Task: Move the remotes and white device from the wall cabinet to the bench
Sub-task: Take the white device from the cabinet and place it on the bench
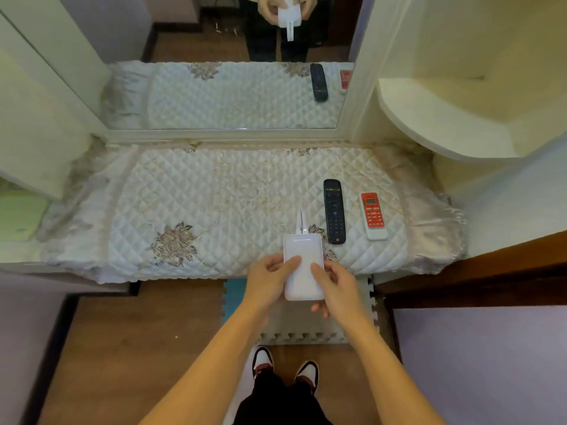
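Note:
The white device (pixel 302 254), a flat box with two thin antennas pointing away from me, is held over the front edge of the quilted bench (pixel 190 191). My left hand (pixel 270 279) grips its left side and my right hand (pixel 336 288) its right side, thumbs on top. A black remote (pixel 334 210) lies flat on the bench just right of the device. A red and white remote (pixel 372 216) lies to the right of the black one.
A mirror (pixel 233 96) stands behind the bench and reflects the bench, both remotes and the person's hands. A cream curved shelf (pixel 441 124) of the wall cabinet juts out at the upper right. Foam mats (pixel 303 328) cover the wooden floor by my feet.

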A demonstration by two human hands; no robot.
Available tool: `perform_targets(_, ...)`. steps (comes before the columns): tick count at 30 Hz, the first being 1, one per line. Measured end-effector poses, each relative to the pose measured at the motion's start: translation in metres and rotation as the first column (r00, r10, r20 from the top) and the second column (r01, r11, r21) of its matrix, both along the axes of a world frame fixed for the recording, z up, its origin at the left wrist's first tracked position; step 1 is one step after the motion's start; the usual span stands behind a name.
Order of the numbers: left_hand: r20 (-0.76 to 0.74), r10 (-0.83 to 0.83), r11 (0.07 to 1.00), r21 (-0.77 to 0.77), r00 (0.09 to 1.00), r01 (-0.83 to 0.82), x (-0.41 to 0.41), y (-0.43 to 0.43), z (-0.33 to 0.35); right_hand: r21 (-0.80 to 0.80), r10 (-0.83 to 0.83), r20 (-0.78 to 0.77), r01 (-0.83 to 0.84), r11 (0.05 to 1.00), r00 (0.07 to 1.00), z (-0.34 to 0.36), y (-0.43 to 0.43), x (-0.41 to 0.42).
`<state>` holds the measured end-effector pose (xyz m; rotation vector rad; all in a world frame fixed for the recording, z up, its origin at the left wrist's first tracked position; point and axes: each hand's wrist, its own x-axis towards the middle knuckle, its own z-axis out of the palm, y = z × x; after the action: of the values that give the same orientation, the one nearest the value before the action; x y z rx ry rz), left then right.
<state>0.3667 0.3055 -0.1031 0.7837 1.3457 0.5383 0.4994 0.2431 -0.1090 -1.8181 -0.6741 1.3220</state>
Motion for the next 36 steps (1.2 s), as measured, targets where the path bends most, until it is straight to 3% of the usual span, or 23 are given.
perform_targets(18, -0.232, -0.107, 0.983, 0.121, 0.967, 0.137, 0.032, 0.161, -0.091, -0.088, 0.039, 0.177, -0.024, 0.996, 0.983, -0.077, 0.154, 0.014)
perform_targets(28, -0.518, -0.137, 0.923, 0.243, 0.845, 0.299, 0.034, 0.161, -0.099, -0.026, -0.057, 0.359, 0.071, 0.997, 0.932, -0.106, 0.150, 0.005)
perform_targets(33, -0.605, -0.175, 0.882, 0.254, 0.777, 0.396, 0.029, 0.160, -0.091, -0.061, 0.039, 0.383, -0.016, 0.998, 0.923, -0.098, 0.148, 0.010)
perform_targets(36, -0.640, -0.190, 0.856, 0.264, 0.744, 0.445, 0.023, 0.153, -0.080, -0.088, 0.088, 0.475, -0.052, 0.995, 0.875, -0.071, 0.143, 0.014)
